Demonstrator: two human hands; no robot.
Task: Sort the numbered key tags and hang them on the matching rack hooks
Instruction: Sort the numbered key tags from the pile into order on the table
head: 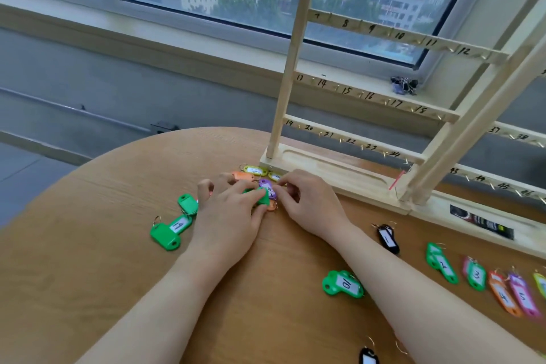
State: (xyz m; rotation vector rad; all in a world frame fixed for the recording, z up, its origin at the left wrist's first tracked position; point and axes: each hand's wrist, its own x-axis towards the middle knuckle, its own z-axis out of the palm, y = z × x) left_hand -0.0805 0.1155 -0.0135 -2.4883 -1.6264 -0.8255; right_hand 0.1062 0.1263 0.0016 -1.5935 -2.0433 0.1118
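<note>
The left hand (229, 206) is pinching a green tag (260, 197). The right hand (307, 201), at its 3 o'clock, is pinching a purple tag (267, 187).

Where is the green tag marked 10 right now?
In the head view, the green tag marked 10 lies flat on the wooden table, right of centre, beside the right forearm and left of the row of sorted tags.

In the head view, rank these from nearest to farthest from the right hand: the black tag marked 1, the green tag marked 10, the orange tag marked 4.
From the right hand:
1. black tag marked 1, just to its right.
2. green tag marked 10, toward the person, beside the forearm.
3. orange tag marked 4, far right in the sorted row.
</note>
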